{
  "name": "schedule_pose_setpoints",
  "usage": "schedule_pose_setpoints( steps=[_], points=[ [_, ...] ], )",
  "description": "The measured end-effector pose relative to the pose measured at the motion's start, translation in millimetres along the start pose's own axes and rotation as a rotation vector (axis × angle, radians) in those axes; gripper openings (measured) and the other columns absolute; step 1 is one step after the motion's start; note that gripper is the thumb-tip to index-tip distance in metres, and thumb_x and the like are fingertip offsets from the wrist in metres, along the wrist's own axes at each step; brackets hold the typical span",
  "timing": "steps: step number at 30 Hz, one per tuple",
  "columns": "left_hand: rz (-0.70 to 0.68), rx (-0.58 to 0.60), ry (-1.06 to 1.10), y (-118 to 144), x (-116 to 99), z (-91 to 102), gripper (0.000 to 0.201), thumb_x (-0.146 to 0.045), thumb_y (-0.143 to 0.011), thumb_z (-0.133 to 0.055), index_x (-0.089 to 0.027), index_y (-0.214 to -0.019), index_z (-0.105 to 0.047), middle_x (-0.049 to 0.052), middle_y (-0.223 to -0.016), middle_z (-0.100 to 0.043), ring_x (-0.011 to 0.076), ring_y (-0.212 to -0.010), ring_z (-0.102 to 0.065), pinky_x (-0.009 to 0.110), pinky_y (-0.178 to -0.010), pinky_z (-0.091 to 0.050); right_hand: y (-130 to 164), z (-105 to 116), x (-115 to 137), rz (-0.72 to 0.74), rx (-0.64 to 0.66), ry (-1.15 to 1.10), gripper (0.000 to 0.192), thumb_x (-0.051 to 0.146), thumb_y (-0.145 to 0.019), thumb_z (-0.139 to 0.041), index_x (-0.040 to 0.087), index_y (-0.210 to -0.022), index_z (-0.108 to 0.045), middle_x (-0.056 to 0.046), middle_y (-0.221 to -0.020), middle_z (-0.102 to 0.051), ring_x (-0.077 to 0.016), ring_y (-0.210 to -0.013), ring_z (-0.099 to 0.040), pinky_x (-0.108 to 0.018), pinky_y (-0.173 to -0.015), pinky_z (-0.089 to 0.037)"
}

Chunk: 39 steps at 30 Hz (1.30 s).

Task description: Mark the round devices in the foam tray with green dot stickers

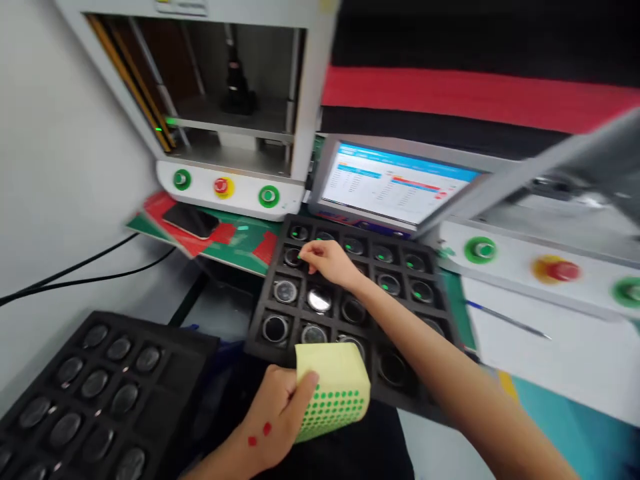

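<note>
My left hand [275, 417] grips a folded strip of yellow backing paper with rows of green dot stickers [337, 403]. Farther up, the fingers of my right hand [327, 260] are pinched together over a black foam tray [255, 337]. A green dot sticker [300, 255] shows at their tips, by a round piece like a watch case [291, 257] in the second row; whether it touches that piece is unclear. Green dots mark the pieces along the back row and some at the right. Nearer pieces, such as a shiny one [319, 299], show no dot. My right forearm hides part of the tray.
Another foam tray [165, 410] of round pieces lies at lower left. Behind are a machine with buttons [220, 187], a lit screen [395, 183] and a second button panel [555, 270]. A phone [191, 220] lies at left; a pen [510, 320] rests on white paper at right.
</note>
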State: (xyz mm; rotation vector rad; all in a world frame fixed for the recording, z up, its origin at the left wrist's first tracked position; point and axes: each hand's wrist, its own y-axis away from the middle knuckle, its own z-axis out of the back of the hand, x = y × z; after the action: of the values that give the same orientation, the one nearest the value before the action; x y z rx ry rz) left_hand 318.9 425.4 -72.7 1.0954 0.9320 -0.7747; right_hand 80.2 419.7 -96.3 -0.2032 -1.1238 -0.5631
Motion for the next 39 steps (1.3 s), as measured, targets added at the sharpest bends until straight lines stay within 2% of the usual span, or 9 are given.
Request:
schedule_pose_setpoints(
  steps=[9, 14, 18, 21, 23, 25, 28, 34, 39],
  points=[
    [-0.035, 0.039, 0.109, -4.1, 3.8, 14.6, 0.046, -0.045, -0.094, -0.032, -0.018, -0.057, -0.034, -0.002, -0.061, -0.031, 0.0121, -0.059, -0.033, 0.027, -0.055, -0.024, -20.1, -18.1, -5.0, -0.12, 0.121, 0.209, 0.024, 0.033, -0.094, -0.058, 0.012, -0.083, -0.06, 0.005, -0.066, -0.056, -0.0061, -0.052, -0.052, -0.02, -0.052, -0.047],
    [-0.021, 0.041, 0.112, -6.1, 4.2, 13.4, 0.049, -0.048, -0.093, -0.033, -0.019, -0.053, -0.031, -0.003, -0.058, -0.028, 0.0116, -0.056, -0.029, 0.026, -0.052, -0.023, -25.6, -26.6, -7.7, -0.067, 0.029, 0.335, 0.025, 0.032, -0.091, -0.062, 0.013, -0.076, -0.06, 0.003, -0.069, -0.059, -0.0091, -0.063, -0.057, -0.025, -0.064, -0.05],
    [0.004, -0.038, 0.314, -9.6, 3.5, 17.3, 0.053, -0.06, -0.087, -0.041, -0.018, -0.055, -0.04, -0.001, -0.058, -0.038, 0.0124, -0.057, -0.035, 0.025, -0.053, -0.029, -24.9, -23.7, -0.9, -0.006, -0.062, 0.31, 0.011, 0.023, -0.087, -0.064, 0.013, -0.085, -0.06, 0.006, -0.059, -0.055, -0.0094, -0.053, -0.054, -0.025, -0.058, -0.049],
    [0.066, -0.157, 0.4, -13.2, 7.5, 20.7, 0.06, -0.072, -0.078, -0.048, -0.018, -0.054, -0.04, -0.002, -0.054, -0.035, 0.0109, -0.054, -0.031, 0.024, -0.05, -0.024, 7.9, -14.6, 17.6, 0.113, -0.154, 0.241, 0.013, 0.021, -0.088, -0.057, 0.013, -0.098, -0.058, 0.001, -0.065, -0.061, -0.0124, -0.055, -0.058, -0.026, -0.057, -0.05],
    [0.08, -0.211, 0.402, -14.8, 10.5, 21.7, 0.063, -0.076, -0.075, -0.048, -0.019, -0.052, -0.037, -0.003, -0.052, -0.031, 0.0098, -0.052, -0.028, 0.024, -0.049, -0.02, 46.4, -11.0, 33.2, 0.243, -0.215, 0.213, 0.012, 0.024, -0.089, -0.055, 0.015, -0.095, -0.059, -0.004, -0.08, -0.066, -0.0147, -0.07, -0.063, -0.029, -0.067, -0.052],
    [0.077, -0.237, 0.401, -15.3, 11.3, 21.1, 0.064, -0.077, -0.074, -0.048, -0.02, -0.05, -0.034, -0.003, -0.051, -0.03, 0.0095, -0.051, -0.027, 0.024, -0.048, -0.019, 87.7, -12.1, 46.1, 0.418, -0.202, 0.215, 0.01, 0.022, -0.089, -0.054, 0.019, -0.082, -0.061, -0.004, -0.081, -0.067, -0.0157, -0.076, -0.063, -0.029, -0.072, -0.052],
    [0.067, -0.23, 0.399, -13.6, 6.4, 17.5, 0.061, -0.074, -0.076, -0.048, -0.02, -0.051, -0.034, -0.003, -0.051, -0.033, 0.0098, -0.05, -0.028, 0.025, -0.048, -0.02, 132.3, -20.6, 53.0, 0.72, -0.121, 0.369, 0.01, 0.014, -0.089, -0.055, 0.018, -0.09, -0.065, -0.005, -0.085, -0.068, -0.0166, -0.077, -0.063, -0.03, -0.069, -0.052],
    [-0.126, -0.159, 0.168, -1.6, -9.6, 11.1, 0.049, -0.048, -0.093, -0.038, -0.02, -0.053, -0.034, -0.003, -0.053, -0.035, 0.0106, -0.052, -0.031, 0.026, -0.049, -0.023, 155.8, -29.8, 39.3, 0.747, -0.164, 0.42, 0.009, 0.013, -0.091, -0.055, 0.018, -0.095, -0.063, -0.004, -0.086, -0.069, -0.015, -0.076, -0.062, -0.036, -0.08, -0.052],
    [-0.155, -0.124, 0.081, 7.3, -12.2, 8.0, 0.046, -0.041, -0.096, -0.03, -0.021, -0.054, -0.032, -0.003, -0.054, -0.034, 0.0106, -0.05, -0.031, 0.027, -0.049, -0.023, 168.8, -29.7, 35.2, 0.749, -0.223, 0.423, 0.007, 0.011, -0.091, -0.058, 0.018, -0.09, -0.061, 0.0, -0.084, -0.069, -0.012, -0.074, -0.063, -0.037, -0.09, -0.045]
  ],
)
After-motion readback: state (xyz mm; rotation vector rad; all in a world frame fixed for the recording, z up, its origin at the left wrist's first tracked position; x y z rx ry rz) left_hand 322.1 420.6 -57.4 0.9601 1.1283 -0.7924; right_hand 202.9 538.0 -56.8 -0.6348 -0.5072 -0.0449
